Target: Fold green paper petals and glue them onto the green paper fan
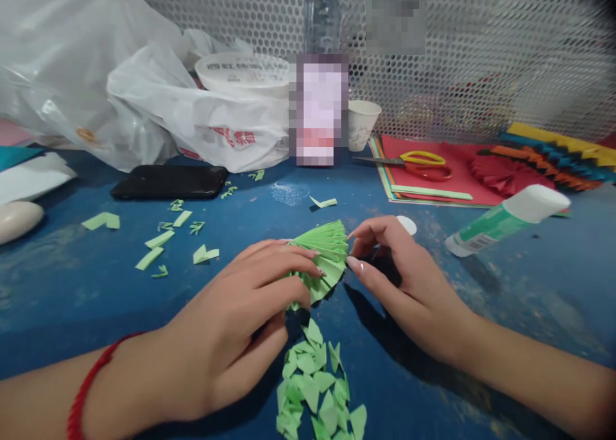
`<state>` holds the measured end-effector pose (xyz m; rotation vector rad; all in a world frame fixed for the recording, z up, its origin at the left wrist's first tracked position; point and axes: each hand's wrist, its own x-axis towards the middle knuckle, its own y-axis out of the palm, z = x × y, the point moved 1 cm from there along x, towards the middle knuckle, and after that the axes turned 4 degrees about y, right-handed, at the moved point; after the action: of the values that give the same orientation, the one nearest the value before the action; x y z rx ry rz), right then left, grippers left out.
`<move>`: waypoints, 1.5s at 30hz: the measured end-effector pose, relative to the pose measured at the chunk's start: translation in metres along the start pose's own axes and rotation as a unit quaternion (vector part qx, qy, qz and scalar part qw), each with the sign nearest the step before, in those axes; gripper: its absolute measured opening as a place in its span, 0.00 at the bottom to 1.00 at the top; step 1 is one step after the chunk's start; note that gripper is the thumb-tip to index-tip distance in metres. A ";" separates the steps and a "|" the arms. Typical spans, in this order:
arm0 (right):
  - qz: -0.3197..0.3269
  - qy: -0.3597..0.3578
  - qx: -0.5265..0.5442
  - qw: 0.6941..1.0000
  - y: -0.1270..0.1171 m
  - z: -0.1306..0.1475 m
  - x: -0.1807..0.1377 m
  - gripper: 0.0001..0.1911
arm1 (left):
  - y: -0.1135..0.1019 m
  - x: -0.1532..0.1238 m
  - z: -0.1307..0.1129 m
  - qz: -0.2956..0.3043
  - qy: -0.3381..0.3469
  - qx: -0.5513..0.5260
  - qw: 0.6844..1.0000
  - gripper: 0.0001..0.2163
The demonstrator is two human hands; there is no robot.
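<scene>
A pleated green paper fan (pixel 323 260) stands on the blue table in the middle of the view. My left hand (pixel 240 312) grips it from the left, fingers curled over its folds. My right hand (pixel 404 279) is at the fan's right edge, its fingertips touching or nearly touching the paper; I cannot tell whether they hold anything. Below the fan lies a heap of small folded green paper pieces (pixel 312 382). A white round cap (pixel 407 225) is partly hidden behind my right hand.
A green-labelled glue stick (pixel 505 222) lies to the right, with scissors (pixel 409 164) on red paper sheets behind it. Green paper scraps (pixel 168 247) are scattered left. A black phone (pixel 168 182), white plastic bags (pixel 192 113) and a perforated metal panel (pixel 481 42) stand behind.
</scene>
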<state>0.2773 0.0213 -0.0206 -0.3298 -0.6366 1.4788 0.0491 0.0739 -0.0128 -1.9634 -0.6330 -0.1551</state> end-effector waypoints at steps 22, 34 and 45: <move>0.027 -0.021 -0.003 0.999 -0.001 -0.001 0.003 0.22 | -0.002 -0.002 -0.005 0.010 -0.032 -0.020 0.999 0.06; -0.031 -0.047 0.017 0.998 0.000 -0.001 0.001 0.23 | -0.002 -0.004 -0.002 -0.021 -0.009 0.015 1.000 0.23; 0.004 -0.013 0.016 1.000 0.001 0.003 0.003 0.10 | 0.000 0.000 -0.003 0.046 -0.043 0.086 0.994 0.23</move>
<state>0.2749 0.0236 -0.0179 -0.2885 -0.6332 1.5007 0.0496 0.0711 -0.0116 -1.8352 -0.5912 0.0400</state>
